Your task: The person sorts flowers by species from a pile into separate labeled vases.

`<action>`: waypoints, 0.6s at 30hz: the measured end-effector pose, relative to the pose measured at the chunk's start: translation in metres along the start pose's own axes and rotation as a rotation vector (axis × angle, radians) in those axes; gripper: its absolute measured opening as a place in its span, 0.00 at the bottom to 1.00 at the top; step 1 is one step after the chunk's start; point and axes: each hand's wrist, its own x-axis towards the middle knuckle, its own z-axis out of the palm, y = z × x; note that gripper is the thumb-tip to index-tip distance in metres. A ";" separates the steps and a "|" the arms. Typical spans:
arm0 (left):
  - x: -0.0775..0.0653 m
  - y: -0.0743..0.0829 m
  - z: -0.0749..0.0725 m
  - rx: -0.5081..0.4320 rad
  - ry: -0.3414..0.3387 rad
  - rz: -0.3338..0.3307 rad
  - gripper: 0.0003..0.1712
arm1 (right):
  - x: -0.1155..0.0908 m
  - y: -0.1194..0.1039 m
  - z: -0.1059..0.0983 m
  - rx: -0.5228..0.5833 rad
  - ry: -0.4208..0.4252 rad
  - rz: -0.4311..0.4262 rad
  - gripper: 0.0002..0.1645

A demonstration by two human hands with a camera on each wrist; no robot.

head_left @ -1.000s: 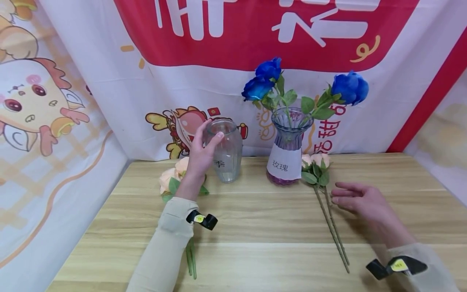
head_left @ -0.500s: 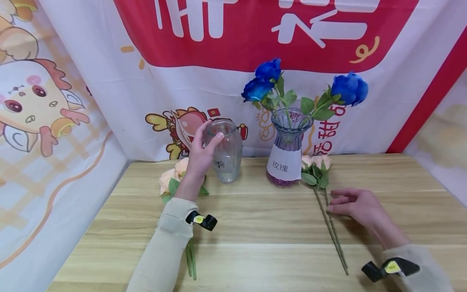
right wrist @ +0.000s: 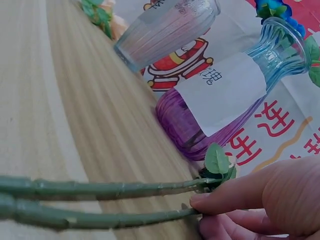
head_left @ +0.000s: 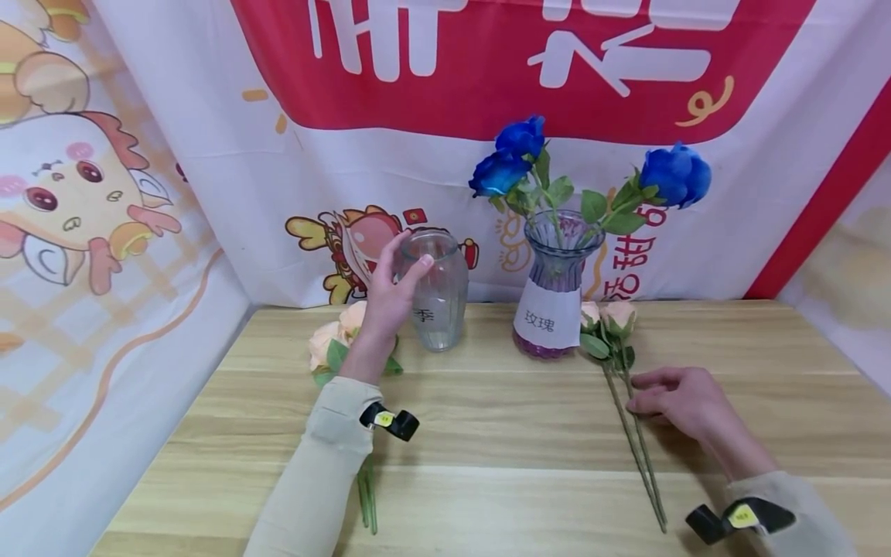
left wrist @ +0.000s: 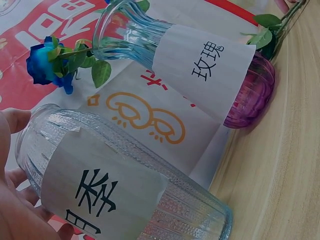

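My left hand (head_left: pixel 390 298) grips a clear ribbed glass vase (head_left: pixel 448 298) near its rim. The vase stands upright on the table, and its paper label (left wrist: pixel 102 185) with black characters faces the left wrist camera. On the right, my right hand (head_left: pixel 685 402) pinches one green stem (right wrist: pixel 135 218) of two pale pink roses (head_left: pixel 618 319) between thumb and fingers. Both stems lie on the table, with the second stem (right wrist: pixel 100 189) alongside. The tips of some right fingers are hidden beneath the hand.
A blue-to-purple glass vase (head_left: pixel 546 267) with a white label holds several blue roses (head_left: pixel 675 176). More pale pink flowers (head_left: pixel 326 344) lie partly under the left forearm. A printed cloth (head_left: pixel 390 170) hangs behind the wooden table (head_left: pixel 501 433).
My right hand has moved slightly left to the rose stems, and its thumb and fingers have closed on one. The left hand stays on the clear vase. The head view has shifted slightly.
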 end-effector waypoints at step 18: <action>-0.001 0.001 0.001 0.012 0.014 0.011 0.38 | 0.000 0.002 -0.010 0.521 -0.093 -0.034 0.28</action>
